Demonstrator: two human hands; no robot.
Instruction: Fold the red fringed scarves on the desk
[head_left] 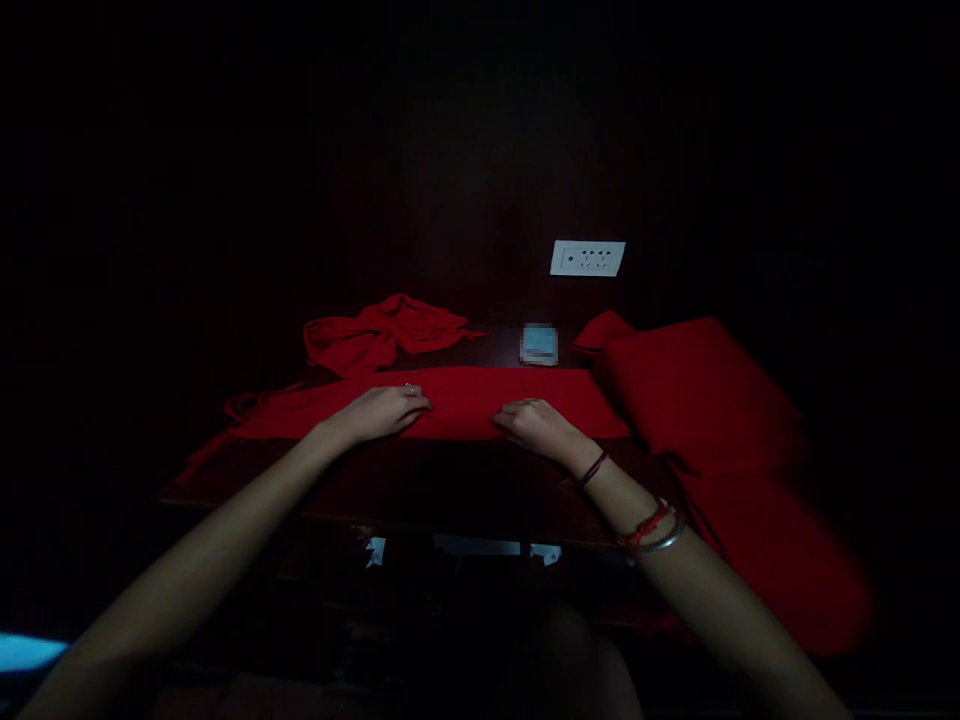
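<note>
As we look down in the head view, our left hand and right hand rest apart on the long red cloth beneath them; whether either pinches it, we cannot tell. Beyond our right hand sits a socket plate.

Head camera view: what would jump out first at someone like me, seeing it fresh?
The long, bright red fabric strip stands out first, spread across the dark brown tabletop in the middle, with the left hand and right hand both on it. Next come the large red cloth pile at the right and the white rectangular socket plate, pale against the darkness beyond the tabletop.
</note>
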